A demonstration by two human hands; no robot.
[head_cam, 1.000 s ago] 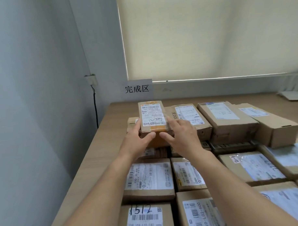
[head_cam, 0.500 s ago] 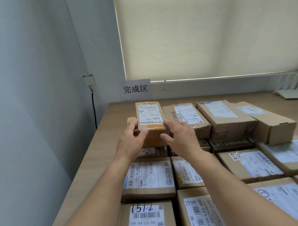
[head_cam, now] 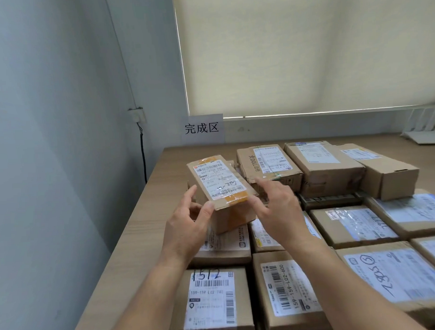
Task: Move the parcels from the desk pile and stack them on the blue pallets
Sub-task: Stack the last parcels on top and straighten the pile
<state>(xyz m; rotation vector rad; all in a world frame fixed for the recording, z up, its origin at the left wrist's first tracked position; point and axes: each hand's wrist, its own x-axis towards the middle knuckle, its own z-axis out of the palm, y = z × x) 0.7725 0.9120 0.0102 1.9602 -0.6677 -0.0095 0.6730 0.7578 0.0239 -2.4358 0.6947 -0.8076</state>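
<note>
Far left is just plain grey wall with a white wall socket (head_cam: 137, 115) and a black cable (head_cam: 143, 157) hanging down from it, then the light wooden desk (head_cam: 148, 204) starts. A white paper sign (head_cam: 202, 128) with black Chinese characters is stuck on the wall behind the desk's back edge. The left hand (head_cam: 186, 227) has the small brown cardboard parcel (head_cam: 218, 182) with the white label and yellowish tape. The thumb is on the near left corner of the top, the index finger stretches up along the left side and the other fingers are tucked below, so that grip is closed on it. The parcel is tilted over the back left corner of the pile of brown cardboard parcels (head_cam: 349, 224) that covers the desk; can't tell if its underside touches the box below. Closest to the camera under that hand is a labelled box with 1512 handwritten on it (head_cam: 211, 300). The right hand (head_cam: 274, 209) is just right of the parcel, with a loose, spread grip wrapped around nothing. Its thumb is right at the parcel's near right corner, and I can't tell if it's actually touching. Behind it sits a taped brown box with side lettering (head_cam: 268, 165), with more boxes lined up to the right. A cream roller blind (head_cam: 306, 50) hangs above all that.
</note>
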